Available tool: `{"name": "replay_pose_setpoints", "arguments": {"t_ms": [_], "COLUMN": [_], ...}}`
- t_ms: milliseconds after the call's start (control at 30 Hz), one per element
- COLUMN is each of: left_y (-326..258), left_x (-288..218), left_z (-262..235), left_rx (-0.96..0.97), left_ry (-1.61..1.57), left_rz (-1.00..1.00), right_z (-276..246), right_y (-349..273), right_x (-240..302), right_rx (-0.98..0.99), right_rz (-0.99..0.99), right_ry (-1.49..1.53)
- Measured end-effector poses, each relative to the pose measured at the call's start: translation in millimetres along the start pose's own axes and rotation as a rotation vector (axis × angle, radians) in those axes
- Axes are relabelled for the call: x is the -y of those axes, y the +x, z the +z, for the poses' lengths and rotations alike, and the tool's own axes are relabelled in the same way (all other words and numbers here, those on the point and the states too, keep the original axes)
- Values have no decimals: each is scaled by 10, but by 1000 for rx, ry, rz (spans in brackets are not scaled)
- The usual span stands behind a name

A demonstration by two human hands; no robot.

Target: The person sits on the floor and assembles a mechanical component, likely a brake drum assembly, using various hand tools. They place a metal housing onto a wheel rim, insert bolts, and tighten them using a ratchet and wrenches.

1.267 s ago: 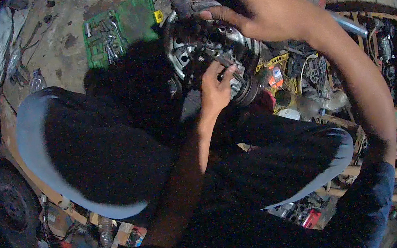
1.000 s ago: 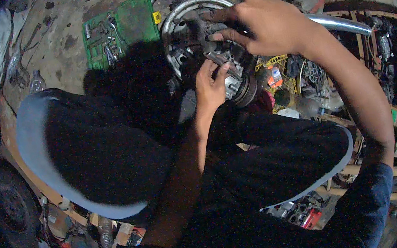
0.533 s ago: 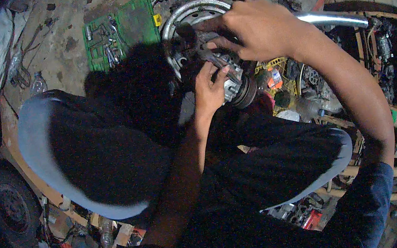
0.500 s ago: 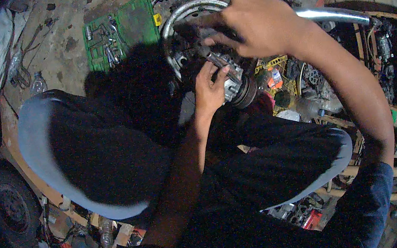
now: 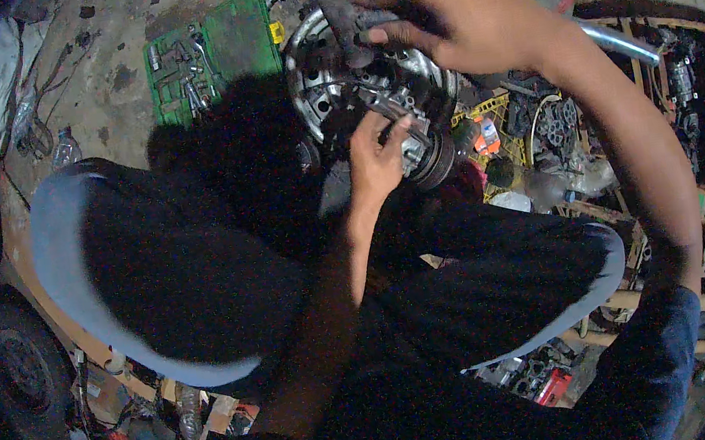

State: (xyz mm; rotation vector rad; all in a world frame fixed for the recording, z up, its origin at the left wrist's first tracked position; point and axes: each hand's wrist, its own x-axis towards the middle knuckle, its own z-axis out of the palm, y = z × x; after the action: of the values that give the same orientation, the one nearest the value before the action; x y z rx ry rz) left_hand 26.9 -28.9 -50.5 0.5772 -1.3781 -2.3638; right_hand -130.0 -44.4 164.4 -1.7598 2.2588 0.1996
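In my right hand (image 5: 469, 20) is a hammer with a dark, heavy head (image 5: 341, 26) and a shiny metal tube handle (image 5: 619, 42), raised above a steel wheel rim (image 5: 318, 106). My left hand (image 5: 376, 161) pinches a short metal bar (image 5: 387, 105) against a metal pump-like part. That part (image 5: 414, 152) has a dark grooved pulley (image 5: 436, 167) at its near right end and rests at the rim's near side. The hammer head is apart from the bar. Shadow hides where the bar's lower end meets the part.
A green tool case (image 5: 241, 41) with several sockets and a ratchet lies open at the far left. Right of the rim are a yellow crate (image 5: 488, 109), a plastic bottle (image 5: 545, 189) and loose metal parts. A tyre (image 5: 22, 371) stands at the left edge.
My right hand has risen up and away with the hammer, whose handle now tilts more. More of the wheel rim shows. My left hand stays nearly in place with the bar.
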Motion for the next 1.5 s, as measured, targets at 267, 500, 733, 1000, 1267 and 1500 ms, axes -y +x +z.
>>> {"name": "replay_pose_setpoints", "arguments": {"t_ms": [267, 500, 733, 1000, 1267, 1500], "left_y": [-9, 27, 45, -18, 9, -138], "left_x": [-3, -60, -65, -31, -56, -96], "left_z": [-4, -55, -60, 5, -38, 105], "left_rx": [42, -6, 10, 58, 165, 100], "left_ry": [73, -147, -126, 47, 378, 173], "left_rz": [33, -68, -75, 32, 27, -50], "right_z": [166, 171, 75, 98, 82, -107], "right_y": [-120, -49, 4, 27, -160, -533], "right_x": [50, 135, 225, 154, 29, -41], "right_rx": [98, 40, 22, 56, 249, -151], "right_rz": [9, -19, 51, -68, 44, 311], "right_ry": [-49, 85, 30, -115, -120, 74]}}
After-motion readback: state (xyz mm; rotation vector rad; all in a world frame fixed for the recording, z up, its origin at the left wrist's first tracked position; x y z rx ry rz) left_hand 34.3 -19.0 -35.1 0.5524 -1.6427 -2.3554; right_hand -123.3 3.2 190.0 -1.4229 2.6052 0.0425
